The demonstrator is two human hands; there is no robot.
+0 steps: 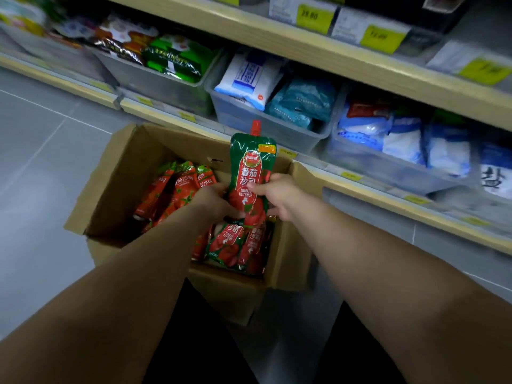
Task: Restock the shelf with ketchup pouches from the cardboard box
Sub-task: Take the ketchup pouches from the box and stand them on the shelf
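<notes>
**You have one ketchup pouch lifted clear of the box, both hands on it.**

The green-and-red plastic ketchup pouch (250,176) with a red screw spout stands upright above the open brown cardboard box (124,167), spout pointing up toward the shelving. Your left hand (212,199) curls round its lower left edge. Your right hand (279,196) pinches the right side, with the thumb laid across the printed front and the fingers behind. More red ketchup pouches lie in the box: a row leaning at the far left (177,189) and a heap directly under your hands (232,245). The box sits on the grey tiled floor (41,162), against the beige-edged lower shelf (388,202). On that shelf, a clear plastic bin (249,120) holds white-and-blue bags (246,79) and teal bags (304,101).
</notes>
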